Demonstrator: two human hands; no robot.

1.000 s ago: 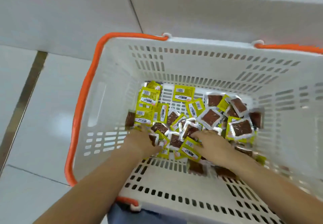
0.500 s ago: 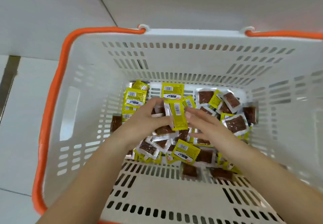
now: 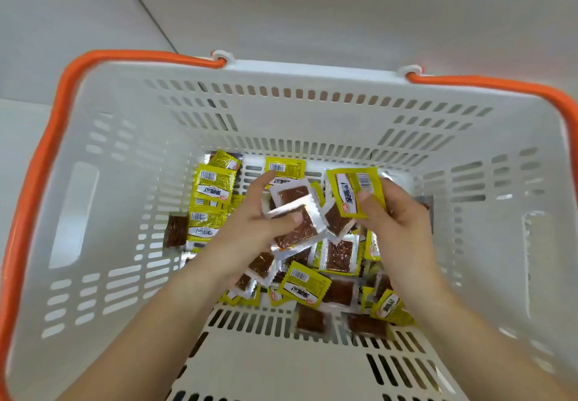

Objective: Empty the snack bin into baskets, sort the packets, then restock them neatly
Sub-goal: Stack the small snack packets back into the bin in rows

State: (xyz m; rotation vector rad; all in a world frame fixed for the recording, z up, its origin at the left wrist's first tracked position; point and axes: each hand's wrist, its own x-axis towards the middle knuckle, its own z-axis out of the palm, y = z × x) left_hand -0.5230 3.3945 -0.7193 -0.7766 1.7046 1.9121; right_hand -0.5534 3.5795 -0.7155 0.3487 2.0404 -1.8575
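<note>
Risk: the clear packet (image 3: 295,227) looks slick and thinly pinched; it could slip back into the pile (image 3: 312,275) and mix the sorts again.
Left hand (image 3: 250,228): thumb and fingers pinch the clear packet above the pile.
Right hand (image 3: 397,222): grips a yellow packet (image 3: 356,191), raised.
Packets: loose on the floor of the basket (image 3: 281,363), both kinds mixed.

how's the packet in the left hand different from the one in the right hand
The packet in the left hand, the clear-faced packet, shows its brown snack with silvery crimped edges; the yellow packet in the right hand shows a printed side with a barcode. The clear-faced packet lies tilted low over the pile; the yellow packet is held up higher. Both are small, flat, pinched under a thumb, above the white basket.
</note>
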